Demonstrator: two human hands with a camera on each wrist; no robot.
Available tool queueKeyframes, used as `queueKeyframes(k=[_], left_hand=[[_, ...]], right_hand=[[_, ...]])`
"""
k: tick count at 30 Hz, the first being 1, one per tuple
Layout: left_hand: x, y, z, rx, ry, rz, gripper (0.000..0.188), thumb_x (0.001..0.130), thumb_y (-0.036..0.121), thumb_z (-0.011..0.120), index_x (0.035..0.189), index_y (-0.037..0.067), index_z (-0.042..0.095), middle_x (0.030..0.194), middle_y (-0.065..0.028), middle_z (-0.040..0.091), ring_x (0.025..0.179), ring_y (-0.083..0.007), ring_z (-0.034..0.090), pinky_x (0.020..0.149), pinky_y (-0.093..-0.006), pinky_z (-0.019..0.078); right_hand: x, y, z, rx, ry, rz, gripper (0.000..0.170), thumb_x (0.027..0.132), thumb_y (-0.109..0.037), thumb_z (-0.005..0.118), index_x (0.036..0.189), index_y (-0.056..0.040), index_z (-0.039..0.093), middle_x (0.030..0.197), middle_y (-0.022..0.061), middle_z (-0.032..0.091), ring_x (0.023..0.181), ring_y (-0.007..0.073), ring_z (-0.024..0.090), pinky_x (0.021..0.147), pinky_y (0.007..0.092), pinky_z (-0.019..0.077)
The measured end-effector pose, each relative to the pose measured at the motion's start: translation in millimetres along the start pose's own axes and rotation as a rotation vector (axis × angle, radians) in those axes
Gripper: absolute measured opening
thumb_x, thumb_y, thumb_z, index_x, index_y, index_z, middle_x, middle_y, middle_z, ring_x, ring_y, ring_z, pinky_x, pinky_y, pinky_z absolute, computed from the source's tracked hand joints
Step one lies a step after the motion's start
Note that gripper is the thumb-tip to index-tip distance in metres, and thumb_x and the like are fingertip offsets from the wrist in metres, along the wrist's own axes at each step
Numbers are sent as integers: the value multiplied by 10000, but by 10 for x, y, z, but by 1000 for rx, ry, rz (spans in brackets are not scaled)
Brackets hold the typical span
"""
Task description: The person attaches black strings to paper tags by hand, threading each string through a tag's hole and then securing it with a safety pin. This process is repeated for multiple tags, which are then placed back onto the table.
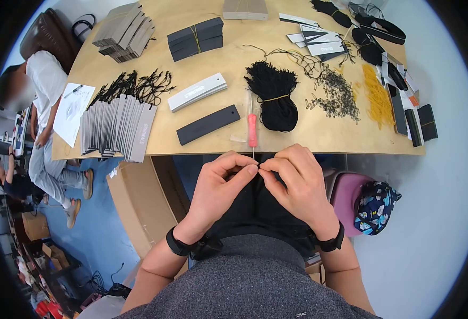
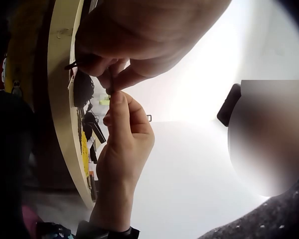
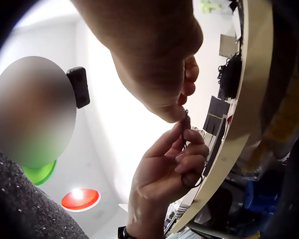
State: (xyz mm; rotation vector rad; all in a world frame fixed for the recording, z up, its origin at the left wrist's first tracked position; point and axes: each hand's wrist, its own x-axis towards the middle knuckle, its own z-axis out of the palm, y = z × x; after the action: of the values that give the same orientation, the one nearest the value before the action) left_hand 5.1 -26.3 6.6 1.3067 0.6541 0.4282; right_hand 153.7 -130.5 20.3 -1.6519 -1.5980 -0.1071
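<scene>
Both hands meet fingertip to fingertip just in front of the table's near edge. A thin black cord (image 3: 184, 141) runs between them, with a loop of it hanging by the left fingers in the right wrist view. My left hand (image 1: 218, 183) pinches the cord between thumb and index finger. Opposite it, my right hand (image 1: 298, 183) pinches its upper end, mostly hidden by the fingertips. Just beyond the hands lies a tool with a red handle (image 1: 252, 130) and thin metal shaft, pointing over the edge. Close by is a tied bundle of black cords (image 1: 277, 109).
On the table (image 1: 228, 64) lie a dark tag strip (image 1: 208, 125), a white tag stack (image 1: 198, 92), fanned grey tags with cords (image 1: 118, 125), scattered safety pins (image 1: 337, 93) and yellow bands (image 1: 377, 98). A cardboard box (image 1: 138, 204) stands below left. Another person (image 1: 48, 80) sits at left.
</scene>
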Motion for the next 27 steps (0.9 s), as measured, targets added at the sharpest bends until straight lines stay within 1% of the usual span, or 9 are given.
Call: queueKeyframes(k=[4,6,9,15,19,21,24,25,27], left_hand=[[-21,-10,19,-65,10,-51,136,919,79,674,1034,10,696,802,48,607,677,-6,457,571,-171,343],[-36,18,15,-108,-1,-94,142,920,80,673,1041,9,696,817,49,607,670,-3,443,568,-168,336],[-48,51,-9,-167,-21,-167,163,937,75,645,1075,1,688,826,55,591,649,-3,409,561,-175,314],[-62,115,-17,-213,-40,-157,212,955,57,604,1145,-13,668,789,57,543,632,-20,368,556,-203,292],[-74,167,-90,-149,-68,-154,200,930,48,636,1116,-11,684,808,39,586,654,-22,420,579,-191,329],[-73,188,-184,-87,-92,-162,196,919,39,647,1104,-10,689,825,30,610,665,-22,449,591,-184,349],[-90,202,-287,75,-61,-88,202,894,5,664,1091,29,702,898,-1,675,830,-55,612,716,-197,479],[-96,195,-273,76,-58,-88,202,894,5,664,1091,29,702,898,-1,675,830,-55,612,716,-197,479],[-103,168,-204,173,-35,51,270,863,-57,660,1124,8,674,904,-7,669,815,-59,614,724,-197,484]], right_hand=[[-37,1,57,13,6,46,200,695,-23,761,822,-60,611,789,55,533,701,251,557,637,352,457],[-57,-14,68,163,-36,250,184,703,4,737,808,-42,594,790,68,537,682,242,578,611,338,482],[-28,-28,4,290,-32,339,167,718,17,717,818,-24,591,793,71,544,669,217,603,599,313,504],[-40,48,-72,278,-38,326,162,724,29,705,819,-18,582,796,71,551,656,189,602,598,292,502],[-84,77,-124,314,-51,379,148,734,35,686,814,-16,572,783,62,537,632,153,561,587,264,465],[-132,139,-194,471,-89,514,117,763,32,658,806,-13,559,768,40,522,626,109,512,592,236,425],[-225,259,-369,580,-182,618,88,801,31,626,815,-5,546,849,29,549,658,72,491,610,224,412],[-250,287,-412,632,-230,684,87,808,32,622,817,-2,543,892,33,565,667,68,487,610,226,412],[-275,275,-439,606,-284,653,118,828,39,613,915,-7,547,967,45,584,691,59,503,629,224,429]])
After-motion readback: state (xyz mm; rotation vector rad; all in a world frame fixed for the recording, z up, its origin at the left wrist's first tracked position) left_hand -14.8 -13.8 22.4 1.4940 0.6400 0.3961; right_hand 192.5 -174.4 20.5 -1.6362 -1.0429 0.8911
